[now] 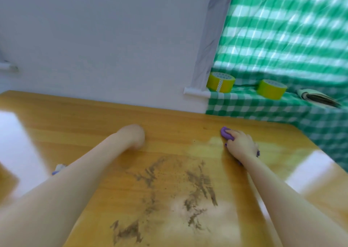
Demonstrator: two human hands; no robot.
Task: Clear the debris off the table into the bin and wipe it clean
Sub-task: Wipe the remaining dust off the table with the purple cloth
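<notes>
Head view, right fingers [231, 133]: held together and curled over a purple cloth, pressing it onto the wood.
Purple cloth [224, 132]: bunched under the fingers, on the far right part of the table, beyond the dirt.
Right hand [242, 144]: palm down on the cloth.
Left hand [134, 136]: blurred and bent down against the tabletop; how its fingers lie cannot be told.
Debris [197, 186]: brown smears and specks on the near middle of the table, between the forearms.
Table [94, 115]: glossy light wood.
Tape roll [220, 82]: yellow, on the checked cloth [282, 58] past the far right corner.
Second tape roll [271, 89]: yellow, same cloth, further right.
</notes>
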